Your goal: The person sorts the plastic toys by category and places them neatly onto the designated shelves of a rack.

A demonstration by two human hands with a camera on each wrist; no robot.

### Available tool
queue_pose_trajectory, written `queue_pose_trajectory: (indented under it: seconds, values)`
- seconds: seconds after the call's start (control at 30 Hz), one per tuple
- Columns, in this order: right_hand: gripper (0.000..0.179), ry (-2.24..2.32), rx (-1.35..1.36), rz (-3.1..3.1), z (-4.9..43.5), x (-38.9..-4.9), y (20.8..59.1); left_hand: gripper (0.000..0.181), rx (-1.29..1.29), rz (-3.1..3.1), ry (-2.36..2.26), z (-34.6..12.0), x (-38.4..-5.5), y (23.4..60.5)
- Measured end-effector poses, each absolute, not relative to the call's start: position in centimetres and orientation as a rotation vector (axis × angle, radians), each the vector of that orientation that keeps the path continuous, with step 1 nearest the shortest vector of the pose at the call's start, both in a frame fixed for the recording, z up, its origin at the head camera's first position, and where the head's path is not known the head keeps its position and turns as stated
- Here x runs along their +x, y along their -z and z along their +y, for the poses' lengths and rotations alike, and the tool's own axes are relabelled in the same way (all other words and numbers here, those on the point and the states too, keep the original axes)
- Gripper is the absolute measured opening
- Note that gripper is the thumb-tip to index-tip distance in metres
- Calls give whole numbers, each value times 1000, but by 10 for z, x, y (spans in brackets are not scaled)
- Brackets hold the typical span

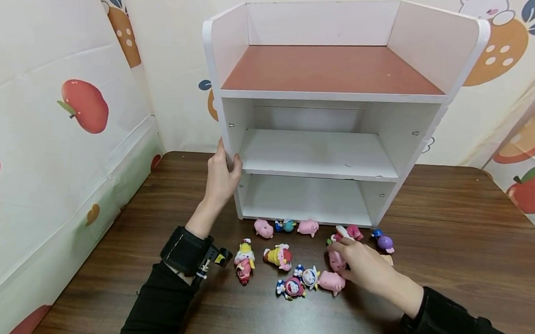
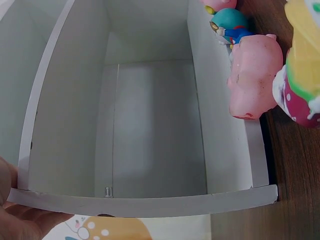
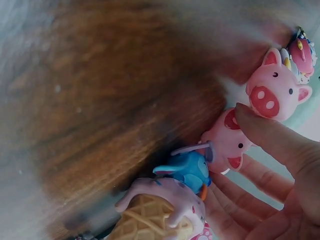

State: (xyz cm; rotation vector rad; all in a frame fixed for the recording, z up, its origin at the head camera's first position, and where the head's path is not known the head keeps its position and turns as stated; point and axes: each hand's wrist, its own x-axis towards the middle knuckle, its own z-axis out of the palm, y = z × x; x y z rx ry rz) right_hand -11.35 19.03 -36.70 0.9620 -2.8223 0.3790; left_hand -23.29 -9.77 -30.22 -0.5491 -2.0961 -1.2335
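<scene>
While the pink pig (image 3: 220,147) sits amid clustered figures in front of the white shelf unit (image 1: 335,96), the right grip (image 1: 364,267) is closed about it, thumb at the snout, fingers along the opposite side; whether it is off the desk (image 1: 463,238) cannot be determined. A second pig (image 1: 331,282) lies just beside. In this inspector's judgement, the smooth, rounded body could slip if the thumb bears only on the snout, and a hurried lift could drag or topple the crowded blue figure (image 3: 187,170) and ice-cream figure (image 3: 155,215). Farther out, the left grip (image 1: 221,177) is clamped on the unit's side panel; an uneven pull could tilt or slide the unit into the base-row figures (image 1: 308,227) along its lower edge. Markings: no brand, label or legible writing is found on figures, unit or wristbands (image 1: 187,251); the wall covering (image 1: 165,35) shows printed fruit and cartoon motifs.
</scene>
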Motion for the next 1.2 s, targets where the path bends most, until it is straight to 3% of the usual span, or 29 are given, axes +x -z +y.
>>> queue_pose_trajectory:
  seconds: [0.53,1.2]
  values:
    - [33,-530,1043,-2780,193,-113,353,46,-556,-2089,1244,-98,-232,302]
    - [34,-355,1114,-2685,200,-107,250,47,-563,-2090,1246,-99,-232,301]
